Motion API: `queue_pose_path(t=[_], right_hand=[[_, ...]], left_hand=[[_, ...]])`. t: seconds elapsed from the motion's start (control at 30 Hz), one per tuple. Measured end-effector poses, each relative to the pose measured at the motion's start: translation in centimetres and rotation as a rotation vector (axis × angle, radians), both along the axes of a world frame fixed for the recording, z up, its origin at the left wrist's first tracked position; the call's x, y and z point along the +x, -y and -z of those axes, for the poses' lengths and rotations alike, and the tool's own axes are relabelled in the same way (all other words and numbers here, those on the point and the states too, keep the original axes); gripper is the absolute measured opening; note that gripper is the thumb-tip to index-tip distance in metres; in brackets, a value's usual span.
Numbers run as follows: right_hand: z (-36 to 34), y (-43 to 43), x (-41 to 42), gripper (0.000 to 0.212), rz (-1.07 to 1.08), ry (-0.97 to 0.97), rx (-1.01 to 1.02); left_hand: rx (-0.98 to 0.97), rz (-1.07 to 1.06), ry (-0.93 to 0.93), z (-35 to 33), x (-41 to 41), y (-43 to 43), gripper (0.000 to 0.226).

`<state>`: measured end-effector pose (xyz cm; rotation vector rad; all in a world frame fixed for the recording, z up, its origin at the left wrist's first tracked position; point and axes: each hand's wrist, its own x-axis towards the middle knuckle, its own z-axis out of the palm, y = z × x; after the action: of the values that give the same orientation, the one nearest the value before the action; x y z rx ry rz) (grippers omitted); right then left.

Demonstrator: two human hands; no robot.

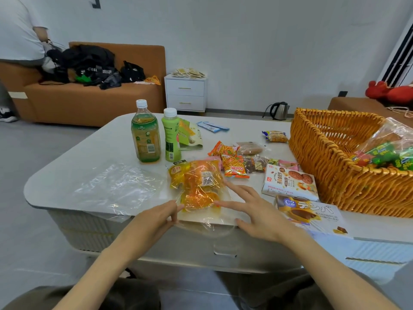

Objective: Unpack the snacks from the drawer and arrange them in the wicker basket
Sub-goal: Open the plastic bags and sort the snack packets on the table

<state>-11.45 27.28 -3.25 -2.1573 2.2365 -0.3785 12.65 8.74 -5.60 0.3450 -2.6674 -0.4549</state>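
Note:
An orange-yellow bag of wrapped pastries (196, 184) lies near the table's front edge. My left hand (156, 217) reaches to its near left corner, fingers straight and touching the wrapper. My right hand (252, 209) lies spread at the bag's right side, fingertips against it. The wicker basket (330, 166) stands at the right and holds a few green and clear snack packs (388, 151). Between bag and basket lie orange snack packets (232, 162), a white cookie box (290, 182) and a C2 box (308, 211).
Two green drink bottles (146, 133) (171, 135) stand behind the bag. An empty clear plastic bag (116, 189) lies at the left. More small packets (274, 136) are scattered further back. A sofa, a white nightstand (185, 92), a kettle and a person sit beyond the table.

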Motion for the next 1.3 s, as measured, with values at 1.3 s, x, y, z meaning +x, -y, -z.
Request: queue_pose_path(t=[1.3], right_hand=[[1.4, 1.8, 1.8, 0.022, 0.671, 0.352, -0.117]], left_hand=[[0.428, -0.638, 0.076, 0.1, -2.4, -0.5, 0.021]])
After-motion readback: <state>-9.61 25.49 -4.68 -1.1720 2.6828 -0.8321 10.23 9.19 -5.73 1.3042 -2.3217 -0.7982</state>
